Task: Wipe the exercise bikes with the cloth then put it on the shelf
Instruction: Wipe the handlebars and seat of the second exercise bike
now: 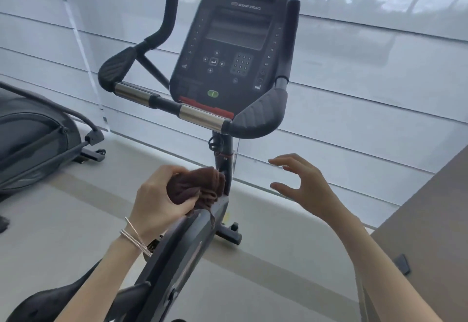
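A dark exercise bike point(177, 250) fills the middle of the head view, its console point(228, 50) and handlebar point(200, 116) above my hands. My left hand point(157, 197) grips a bunched dark brown cloth point(200, 187) and holds it against the top of the bike's frame, at the foot of the console post. My right hand point(301, 182) hovers to the right of the post with relaxed, spread fingers and touches nothing. The bike's saddle point(50, 301) shows at the bottom left.
Another exercise machine point(38, 139) stands on the floor at the left. A window with a sheer blind point(354, 93) runs behind the bike above a low white ledge. A brown wall or panel point(430, 220) rises at the right.
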A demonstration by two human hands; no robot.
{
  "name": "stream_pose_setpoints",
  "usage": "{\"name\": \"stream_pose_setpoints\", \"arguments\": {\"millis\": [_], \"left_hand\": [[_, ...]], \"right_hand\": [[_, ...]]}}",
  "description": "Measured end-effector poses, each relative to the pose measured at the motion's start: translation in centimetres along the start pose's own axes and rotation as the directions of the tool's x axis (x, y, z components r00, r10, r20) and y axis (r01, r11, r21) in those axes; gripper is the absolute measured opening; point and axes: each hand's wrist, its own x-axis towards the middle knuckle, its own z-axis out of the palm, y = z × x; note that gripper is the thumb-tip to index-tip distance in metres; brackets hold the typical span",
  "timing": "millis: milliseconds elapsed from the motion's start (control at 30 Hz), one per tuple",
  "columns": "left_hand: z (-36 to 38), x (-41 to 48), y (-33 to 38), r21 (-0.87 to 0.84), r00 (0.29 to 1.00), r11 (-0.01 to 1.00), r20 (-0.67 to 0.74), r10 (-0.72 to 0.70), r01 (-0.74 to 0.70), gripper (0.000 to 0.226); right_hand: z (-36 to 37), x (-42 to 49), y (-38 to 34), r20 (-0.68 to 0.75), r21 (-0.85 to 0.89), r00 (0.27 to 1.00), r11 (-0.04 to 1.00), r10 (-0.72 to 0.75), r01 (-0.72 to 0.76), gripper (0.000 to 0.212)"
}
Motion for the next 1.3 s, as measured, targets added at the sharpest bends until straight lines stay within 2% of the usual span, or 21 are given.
{"name": "stream_pose_setpoints", "arguments": {"millis": [167, 267, 400, 533, 700, 800, 867, 933, 1000, 1100, 1200, 1300], "left_hand": [[0.7, 2.7, 2.5, 0.006, 0.983, 0.994, -0.153, -0.106, 0.108, 0.047], [1.5, 4.5, 4.4, 0.031, 0.949, 0.988, -0.285, -0.134, 0.149, 0.046], [3.8, 7.4, 6.3, 0.236, 0.919, 0.957, -0.389, -0.068, 0.171, 0.048], [6.6, 9.7, 6.3, 0.42, 0.945, 0.897, -0.328, 0.006, 0.14, 0.057], [7.6, 10.8, 4.7, 0.524, 0.938, 0.836, -0.344, 0.036, 0.16, 0.046], [6.7, 12.2, 2.8, 0.583, 0.935, 0.783, -0.355, 0.005, 0.217, 0.044], [5.2, 13.3, 0.6, 0.581, 0.921, 0.759, -0.384, -0.06, 0.292, 0.041], [3.4, 13.9, -1.5, 0.532, 0.908, 0.776, -0.402, -0.121, 0.339, 0.039], [2.5, 13.6, -2.4, 0.492, 0.914, 0.807, -0.381, -0.137, 0.326, 0.039], [3.8, 12.2, -0.8, 0.473, 0.944, 0.851, -0.323, -0.071, 0.226, 0.04], [6.7, 11.0, 1.4, 0.445, 0.941, 0.882, -0.339, 0.005, 0.156, 0.045], [7.7, 11.0, 0.5, 0.458, 0.919, 0.869, -0.394, 0.007, 0.189, 0.048]], "right_hand": [[-2.1, 5.0, 2.6, -0.019, -0.032, 0.981, 0.981, -0.192, 0.192, 0.037], [-3.1, 8.0, 4.0, -0.036, -0.031, 0.957, 0.958, -0.288, 0.287, 0.036], [-3.2, 11.1, 5.1, -0.036, 0.002, 0.931, 0.932, -0.362, 0.363, 0.035], [-2.3, 13.0, 5.2, 0.039, 0.044, 0.911, 0.911, -0.411, 0.41, 0.035], [-1.1, 14.2, 5.7, 0.089, 0.091, 0.891, 0.895, -0.445, 0.437, 0.036], [-0.5, 14.9, 6.0, 0.07, 0.058, 0.893, 0.896, -0.444, 0.441, 0.034], [0.1, 15.3, 6.0, 0.048, -0.028, 0.89, 0.89, -0.454, 0.456, 0.031], [0.9, 15.4, 5.7, -0.006, -0.166, 0.878, 0.866, -0.479, 0.472, 0.031], [1.7, 15.4, 5.4, -0.093, -0.255, 0.868, 0.855, -0.487, 0.452, 0.03], [2.6, 15.3, 5.2, -0.178, -0.305, 0.862, 0.86, -0.474, 0.41, 0.025], [2.8, 15.2, 5.2, -0.193, -0.327, 0.859, 0.856, -0.474, 0.4, 0.023], [2.8, 15.0, 5.3, -0.194, -0.323, 0.862, 0.86, -0.469, 0.396, 0.022]]}}
